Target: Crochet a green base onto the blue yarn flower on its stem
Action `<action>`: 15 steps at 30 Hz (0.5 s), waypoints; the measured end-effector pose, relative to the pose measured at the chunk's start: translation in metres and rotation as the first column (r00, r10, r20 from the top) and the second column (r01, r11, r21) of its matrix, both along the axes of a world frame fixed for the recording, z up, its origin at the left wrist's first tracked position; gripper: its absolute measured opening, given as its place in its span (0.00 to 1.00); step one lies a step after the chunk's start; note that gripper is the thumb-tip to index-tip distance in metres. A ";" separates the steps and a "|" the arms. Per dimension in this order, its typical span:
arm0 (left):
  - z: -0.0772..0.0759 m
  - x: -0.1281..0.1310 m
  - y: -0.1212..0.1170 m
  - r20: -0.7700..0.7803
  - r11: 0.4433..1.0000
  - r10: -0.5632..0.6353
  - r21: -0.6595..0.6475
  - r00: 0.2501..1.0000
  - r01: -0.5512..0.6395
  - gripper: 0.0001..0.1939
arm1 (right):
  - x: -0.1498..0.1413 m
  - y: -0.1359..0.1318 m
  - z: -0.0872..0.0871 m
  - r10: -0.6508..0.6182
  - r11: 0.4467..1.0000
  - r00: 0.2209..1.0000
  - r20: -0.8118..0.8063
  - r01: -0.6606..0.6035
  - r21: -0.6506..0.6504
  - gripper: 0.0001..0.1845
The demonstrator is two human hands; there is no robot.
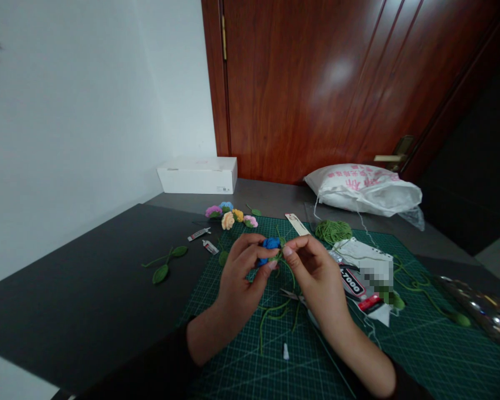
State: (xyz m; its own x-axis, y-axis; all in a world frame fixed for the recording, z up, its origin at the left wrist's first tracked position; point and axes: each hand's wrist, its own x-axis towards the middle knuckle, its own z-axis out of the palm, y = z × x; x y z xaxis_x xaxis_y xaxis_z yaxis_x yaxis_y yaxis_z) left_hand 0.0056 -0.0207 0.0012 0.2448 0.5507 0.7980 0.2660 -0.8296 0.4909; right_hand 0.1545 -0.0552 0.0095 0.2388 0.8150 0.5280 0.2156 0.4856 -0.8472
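Between the fingers of my left hand (pixel 242 280) is a blue crocheted flower (pixel 270 243), partly covered by the fingertips. My right hand (pixel 320 283) is closed in a pinch at the flower's green base, on green yarn (pixel 290 271) that hangs down below. The exact spot of the pinch is hard to make out. Under my right hand lies a pair of scissors (pixel 290 294), its handles mostly hidden. Loose green strands (pixel 270 316) trail over the cutting mat (pixel 233 350), with a small white cap (pixel 285 351) nearer to me.
Several crocheted flowers (pixel 228 220) lie at the mat's far left, near two small glue tubes (pixel 199 234). Green leaves (pixel 160 274) rest on the dark table. Right of my hands are a green yarn bundle (pixel 334 231) and glue packaging (pixel 352 281). Behind stand a white box (pixel 198 180) and a white bag (pixel 358 186).
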 end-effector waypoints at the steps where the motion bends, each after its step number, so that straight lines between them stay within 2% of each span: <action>1: 0.000 0.000 0.000 0.003 1.000 -0.001 0.001 1.000 0.001 0.08 | 0.000 0.000 0.000 -0.001 1.000 1.000 -0.002 0.001 -0.001 0.06; 15: 0.001 0.000 0.000 -0.020 1.000 0.006 0.016 1.000 -0.006 0.09 | -0.001 0.000 0.001 -0.003 1.000 1.000 -0.013 0.003 0.008 0.05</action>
